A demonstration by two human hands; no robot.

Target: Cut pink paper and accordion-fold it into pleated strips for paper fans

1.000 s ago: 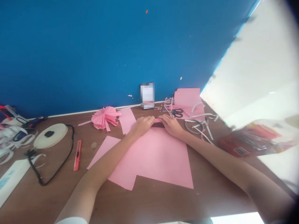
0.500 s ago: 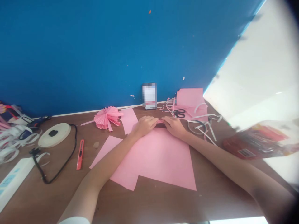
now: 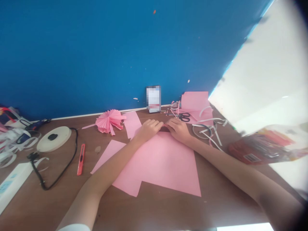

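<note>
**Clock:** centred on your hands; 12 points at the wall.

**Left hand** (image 3: 149,130): at 9, just beside your right hand, fingers curved over the far edge of the paper. Grip cannot be told from this view.

**Right hand** (image 3: 178,130): at 3, fingers angled inward toward your left hand. Grip likewise cannot be told.

**Pink paper strip** (image 3: 164,124): at centre, between your hands, a small part showing. Its long axis appears to run left to right, though your fingers hide both ends. Keep both hands level and press evenly along it.

**Pink card sheet** (image 3: 156,163): at 6, under your forearms, flat on the table, a notch at its near left. Its far edge runs left to right.

**Wooden table** (image 3: 216,192): brown, beneath everything listed here.

**Red utility knife** (image 3: 81,159): at 8, its length pointing toward 1.

**Pink paper fan** (image 3: 107,122): at 10, pleated, beside a loose pink paper sheet (image 3: 132,123).

**Black-handled scissors** (image 3: 184,117): at 1, lying on pink offcuts (image 3: 196,101), white paper strips (image 3: 207,126) beside them.

**Printed plastic packet** (image 3: 264,147): at 3, farther out, near the table edge.

**Blue wall** (image 3: 96,54): at 12, behind the table.
</note>
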